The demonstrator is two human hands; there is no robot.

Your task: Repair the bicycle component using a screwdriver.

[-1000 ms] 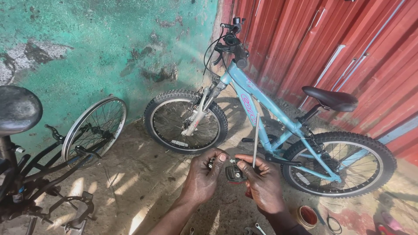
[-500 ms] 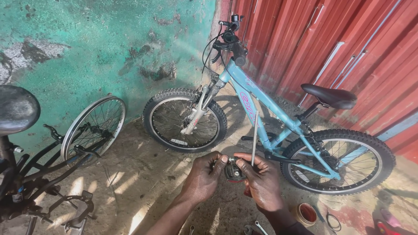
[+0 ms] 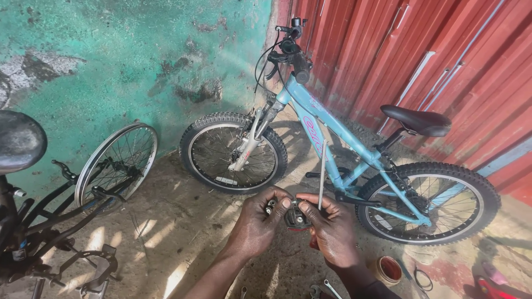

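A patchy turquoise wall (image 3: 138,61) and a red corrugated metal wall (image 3: 443,61) are seen behind a sunlit concrete floor (image 3: 177,221). At the far left, a dark bicycle (image 3: 33,221) with a black saddle is partly shown, and a bare spoked wheel (image 3: 116,163) is leaned against the turquoise wall. Near the middle, a small dark bicycle part (image 3: 296,217) is held between both hands, above the floor and in front of the light blue bicycle (image 3: 332,149). The left hand (image 3: 257,224) is closed on the part's left side, with small metal pieces pinched in its fingers (image 3: 271,206). The right hand (image 3: 332,232) is curled around the part's right side, and a thin metal rod (image 3: 322,174) is gripped upright in it. A small round red tin (image 3: 389,269) is set on the floor, near the right wrist.
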